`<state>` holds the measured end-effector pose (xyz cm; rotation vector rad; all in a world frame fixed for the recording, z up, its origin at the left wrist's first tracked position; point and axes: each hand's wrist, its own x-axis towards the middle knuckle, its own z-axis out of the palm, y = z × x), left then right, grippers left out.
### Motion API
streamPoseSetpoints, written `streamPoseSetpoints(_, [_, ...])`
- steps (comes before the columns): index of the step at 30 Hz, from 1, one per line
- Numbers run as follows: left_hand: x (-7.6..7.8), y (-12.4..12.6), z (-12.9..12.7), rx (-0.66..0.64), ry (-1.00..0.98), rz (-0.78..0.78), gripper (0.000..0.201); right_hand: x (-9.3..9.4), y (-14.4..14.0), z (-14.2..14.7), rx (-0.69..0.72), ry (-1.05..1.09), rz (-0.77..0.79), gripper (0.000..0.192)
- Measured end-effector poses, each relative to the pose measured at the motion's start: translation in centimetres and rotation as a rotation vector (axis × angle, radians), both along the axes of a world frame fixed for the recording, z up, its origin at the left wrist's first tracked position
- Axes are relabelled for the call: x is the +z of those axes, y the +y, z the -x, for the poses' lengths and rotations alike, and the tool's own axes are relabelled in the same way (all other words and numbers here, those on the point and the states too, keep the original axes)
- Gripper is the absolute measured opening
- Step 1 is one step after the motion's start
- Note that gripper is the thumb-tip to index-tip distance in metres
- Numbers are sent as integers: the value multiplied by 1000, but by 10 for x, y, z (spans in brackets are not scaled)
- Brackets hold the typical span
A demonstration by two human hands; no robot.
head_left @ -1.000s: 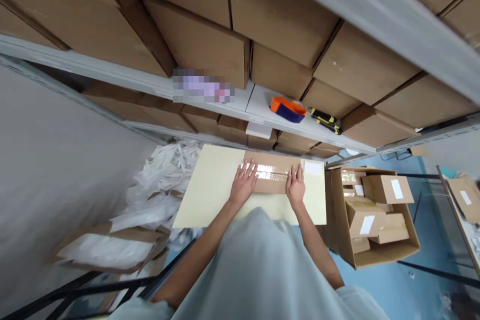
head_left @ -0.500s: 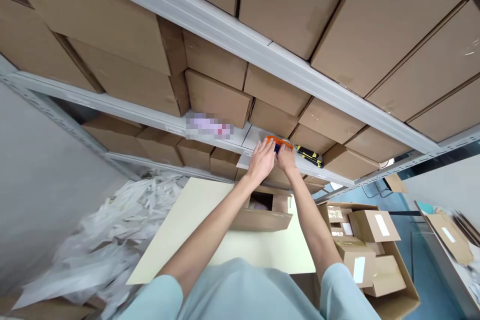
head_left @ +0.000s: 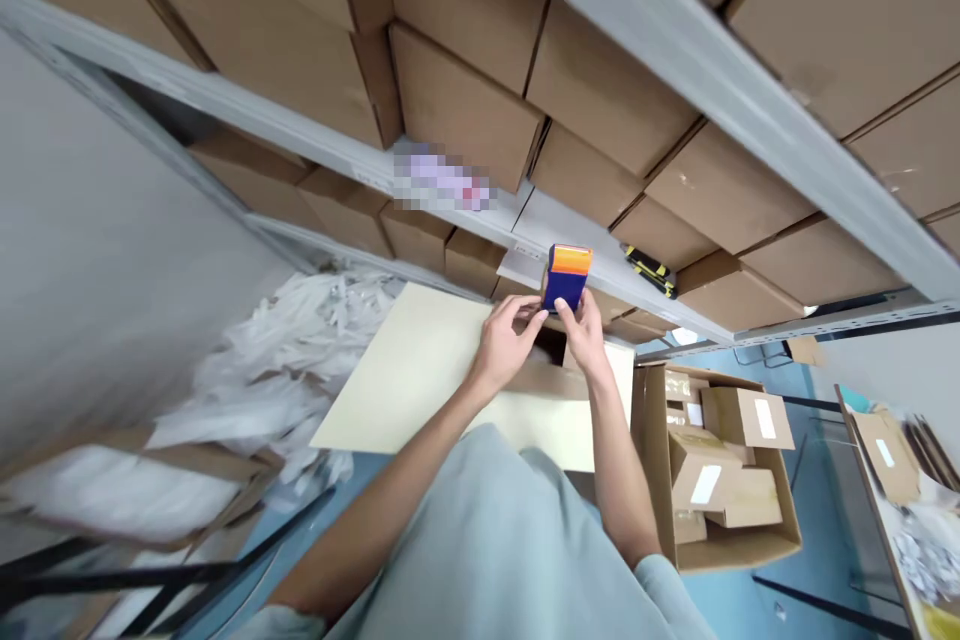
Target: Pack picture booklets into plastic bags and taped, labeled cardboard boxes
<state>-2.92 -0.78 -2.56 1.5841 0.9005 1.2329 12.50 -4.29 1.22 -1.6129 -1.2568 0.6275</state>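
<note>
A pale grey shirt [head_left: 495,540] fills the bottom of the view, with both bare forearms reaching up from it toward twelve o'clock. The left hand [head_left: 504,345] and the right hand [head_left: 583,340] meet above a cream worktop [head_left: 420,370]. Together they hold a tape dispenser [head_left: 566,277], orange on top and dark blue below, standing upright: the right hand's fingers close around its lower blue part, and the left hand's fingertips pinch the same part from the nine o'clock side. Just below the hands sits an open cardboard box [head_left: 541,378] on the worktop, its inside dark. At three o'clock from the worktop, a large open carton [head_left: 731,480] on the blue floor holds several small labelled boxes. At nine o'clock, a heap of white plastic bags [head_left: 292,350] lies against the wall. Farther off, at one o'clock from the dispenser, a yellow and black tool [head_left: 649,269] lies on a grey shelf [head_left: 555,225] among stacked brown cartons [head_left: 465,105].
</note>
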Motion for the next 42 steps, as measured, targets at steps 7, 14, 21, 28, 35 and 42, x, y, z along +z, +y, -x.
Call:
streamPoseSetpoints(7, [12, -60, 54, 39, -8, 95, 18, -8, -69, 76, -18, 318, -11, 55])
streamPoseSetpoints(14, [29, -53, 90, -29, 57, 31, 22, -9, -90, 84, 67, 263, 88, 60])
streamPoseSetpoints(21, [105, -1, 122, -257, 171, -48, 33, 12, -114, 75, 220, 42, 221, 49])
streamPoseSetpoints(28, [118, 8, 124, -413, 208, -72, 15, 30, -120, 57, 277, -160, 239, 25])
streamPoseSetpoints(35, [95, 4, 119, -336, 210, 19, 15, 35, -113, 41, 369, -298, 288, 24])
streamPoseSetpoints(42, [62, -17, 111, -201, 103, 241, 17, 54, -107, 23, 579, -273, 545, 36])
